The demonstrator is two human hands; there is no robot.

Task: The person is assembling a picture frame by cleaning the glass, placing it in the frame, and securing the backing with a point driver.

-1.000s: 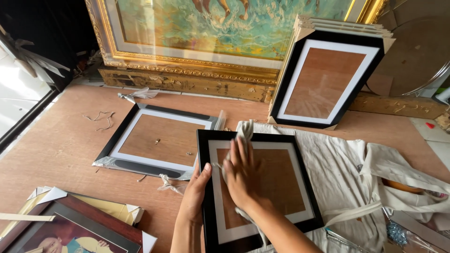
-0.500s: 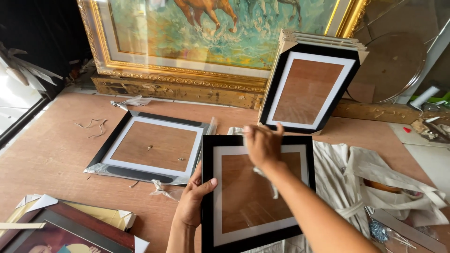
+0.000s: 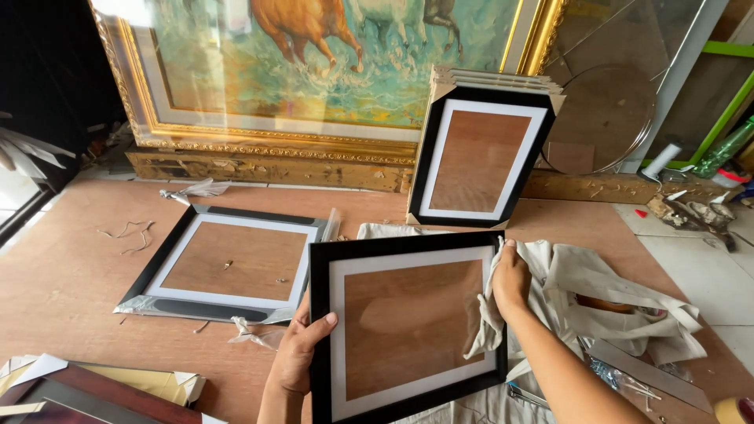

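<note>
the left hand [image 3: 298,353] has its grip clenched on the left edge of a black frame [image 3: 404,326], thumb lying over the front of the rim. the frame has a white mat and a brown centre, and it tilts up from the tabletop [image 3: 63,275] in front of the person. the right hand [image 3: 510,279] has its grip clenched on a white cloth [image 3: 483,322], pressing it against the right side of the frame's glass. more pale cloth [image 3: 605,290] lies bunched just right of the frame. a second frame [image 3: 232,263] lies flat to the left, apart. a third frame [image 3: 479,157] leans upright behind, against a gold-framed painting [image 3: 314,71].
</note>
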